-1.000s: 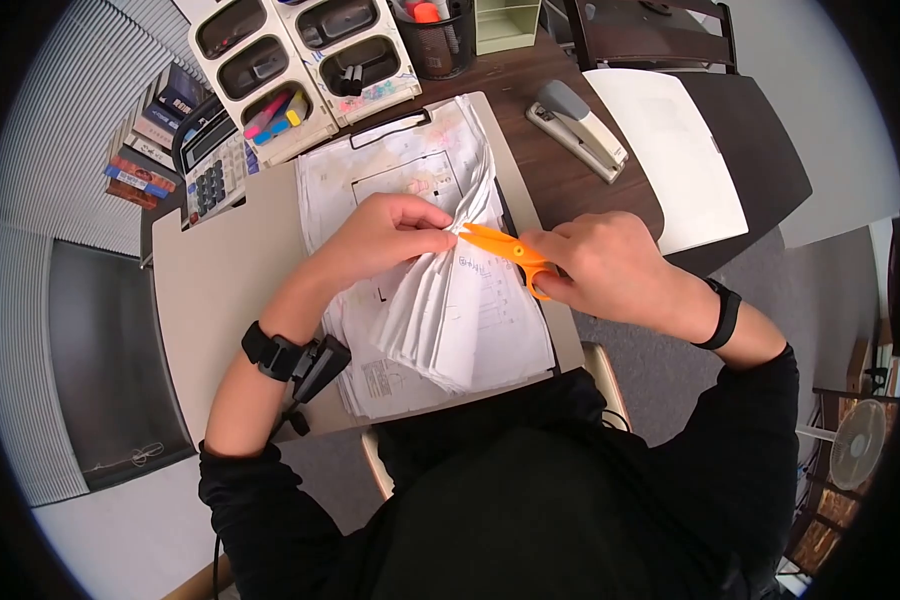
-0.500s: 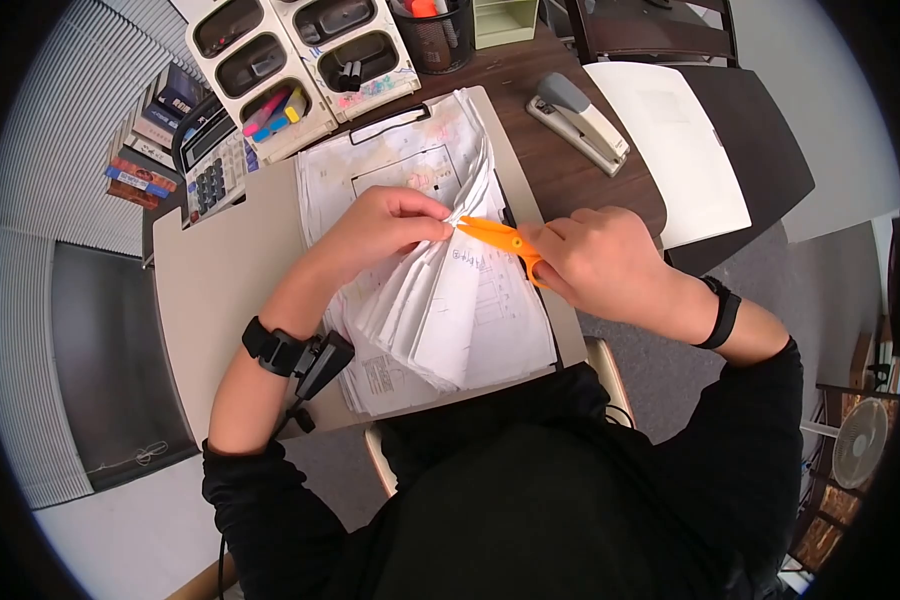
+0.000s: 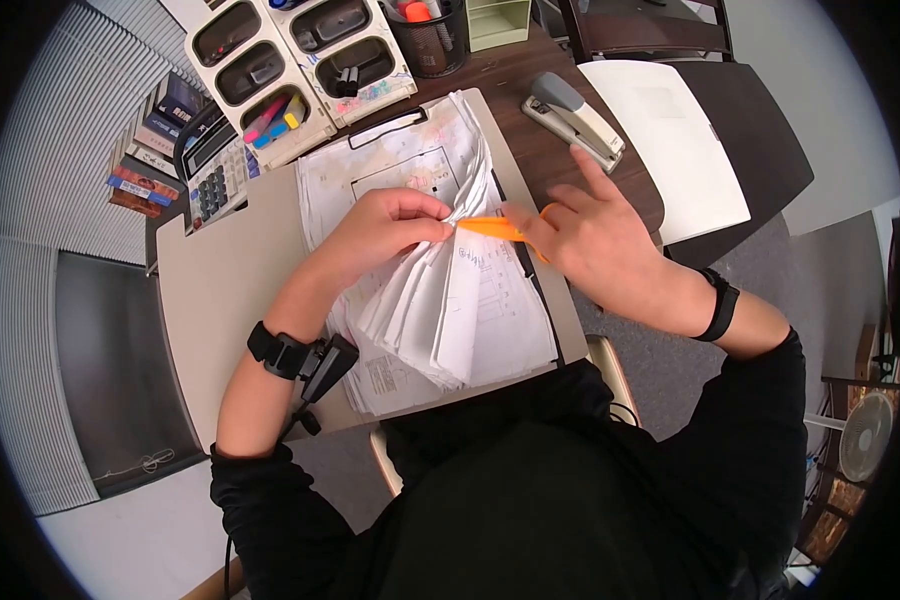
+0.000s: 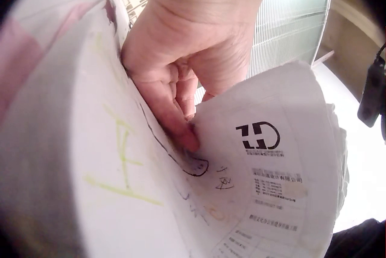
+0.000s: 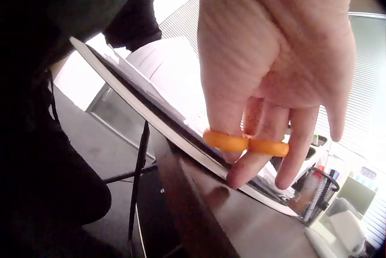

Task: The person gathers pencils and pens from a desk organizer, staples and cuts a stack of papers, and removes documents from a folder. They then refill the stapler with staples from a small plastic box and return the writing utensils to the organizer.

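Note:
A thick bundle of printed paper sheets is bunched up and fanned over a clipboard, whose wire clip shows at its top. My left hand pinches the bundle at its gathered middle; in the left wrist view its fingers press into the fold between the pages. My right hand holds orange scissors, their tips right at the gathered paper by the left fingertips. Thumb and fingers pass through the orange handle loops in the right wrist view, while one finger points outward toward the stapler.
Behind the papers stand a pen organizer with highlighters and a black mesh pen cup. A stapler lies at the right, beside a white folder. Calculator and stacked books are at the left.
My right hand has turned slightly and one finger has stretched out, so less of the scissors' handles shows. The pinched paper fold has shifted a little left; my left hand keeps its grip.

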Demonstrator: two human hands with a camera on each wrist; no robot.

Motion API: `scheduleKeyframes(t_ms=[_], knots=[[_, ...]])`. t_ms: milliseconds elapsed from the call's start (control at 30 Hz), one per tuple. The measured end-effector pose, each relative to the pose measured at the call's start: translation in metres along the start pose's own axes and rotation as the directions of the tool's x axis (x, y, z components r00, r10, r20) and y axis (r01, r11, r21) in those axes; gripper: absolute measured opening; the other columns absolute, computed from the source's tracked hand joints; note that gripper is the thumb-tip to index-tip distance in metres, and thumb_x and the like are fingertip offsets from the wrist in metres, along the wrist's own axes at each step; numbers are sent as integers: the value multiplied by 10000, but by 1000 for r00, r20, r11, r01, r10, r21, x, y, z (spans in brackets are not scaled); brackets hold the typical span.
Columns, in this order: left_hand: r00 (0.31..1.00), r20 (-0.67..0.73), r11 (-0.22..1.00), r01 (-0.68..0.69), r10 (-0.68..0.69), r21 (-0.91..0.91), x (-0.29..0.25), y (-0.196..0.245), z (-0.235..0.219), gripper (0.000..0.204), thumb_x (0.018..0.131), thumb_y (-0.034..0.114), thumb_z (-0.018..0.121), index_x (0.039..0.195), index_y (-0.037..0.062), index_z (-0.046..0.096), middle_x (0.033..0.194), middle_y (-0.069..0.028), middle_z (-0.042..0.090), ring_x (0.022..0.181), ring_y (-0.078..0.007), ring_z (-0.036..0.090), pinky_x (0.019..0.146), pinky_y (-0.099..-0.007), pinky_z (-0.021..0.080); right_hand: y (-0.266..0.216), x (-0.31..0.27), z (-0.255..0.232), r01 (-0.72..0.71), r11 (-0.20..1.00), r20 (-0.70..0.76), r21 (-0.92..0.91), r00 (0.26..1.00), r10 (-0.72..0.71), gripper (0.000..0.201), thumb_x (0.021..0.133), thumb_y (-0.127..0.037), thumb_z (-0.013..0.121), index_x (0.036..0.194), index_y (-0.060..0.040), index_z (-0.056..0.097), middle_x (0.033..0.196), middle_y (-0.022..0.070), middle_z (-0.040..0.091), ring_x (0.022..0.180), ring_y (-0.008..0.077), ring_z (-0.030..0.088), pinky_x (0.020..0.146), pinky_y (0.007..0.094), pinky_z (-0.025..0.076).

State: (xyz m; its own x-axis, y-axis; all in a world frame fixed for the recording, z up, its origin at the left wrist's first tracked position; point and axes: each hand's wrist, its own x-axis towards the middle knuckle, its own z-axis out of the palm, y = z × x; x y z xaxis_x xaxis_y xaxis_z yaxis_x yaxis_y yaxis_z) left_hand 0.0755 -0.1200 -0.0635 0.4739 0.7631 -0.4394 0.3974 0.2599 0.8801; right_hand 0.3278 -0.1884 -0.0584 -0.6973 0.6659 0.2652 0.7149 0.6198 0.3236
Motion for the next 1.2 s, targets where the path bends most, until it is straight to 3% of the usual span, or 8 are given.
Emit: scheduleKeyframes(t_ms=[67,133,433,867,933,1200], knots=[[1000,9,1000,-7,7,-8,1,-2,-1,236,812,158,711,1016,46,668,849,13,636,716,-32,546,623,-166,415,-1,2,1,0,996,-62,-89,998,-5,476,763,-127,643,1236,-160,599,589,-3,507,592,169,569,996,468,413],[1000,18,1000,-14,14,-16,2,-4,-2,237,815,161,710,1020,48,668,850,14,636,716,-31,543,623,-162,412,-4,5,-2,-32,987,-136,156,989,54,490,756,-129,642,1243,-167,595,589,-2,512,621,172,565,978,450,426],[998,61,1000,-11,13,-27,2,-4,-5,257,835,182,716,1039,33,668,864,2,651,719,-35,564,628,-178,444,0,3,-5,45,986,-46,159,998,-38,497,727,-117,654,1216,-201,624,520,-13,481,559,154,513,905,358,451],[995,83,999,-48,47,11,2,-2,-5,333,774,134,755,1042,-31,646,906,-60,671,781,-85,617,683,-210,490,0,3,-3,49,980,-98,194,995,-30,493,676,-151,729,1161,-215,661,509,-19,462,554,143,496,946,388,439],[994,94,999,-50,48,19,2,-1,-5,347,764,137,763,1041,-34,643,907,-64,670,783,-89,620,686,-212,495,0,3,-7,35,975,-52,221,998,-24,433,726,-112,614,1138,-230,682,520,10,533,606,171,557,978,397,417],[997,79,997,-19,13,69,3,-1,-6,306,767,142,759,993,-34,652,897,-66,672,776,-93,621,667,-215,495,2,1,-6,31,973,-48,229,999,-21,456,732,-117,630,1171,-236,662,543,16,565,627,175,563,984,392,406]])
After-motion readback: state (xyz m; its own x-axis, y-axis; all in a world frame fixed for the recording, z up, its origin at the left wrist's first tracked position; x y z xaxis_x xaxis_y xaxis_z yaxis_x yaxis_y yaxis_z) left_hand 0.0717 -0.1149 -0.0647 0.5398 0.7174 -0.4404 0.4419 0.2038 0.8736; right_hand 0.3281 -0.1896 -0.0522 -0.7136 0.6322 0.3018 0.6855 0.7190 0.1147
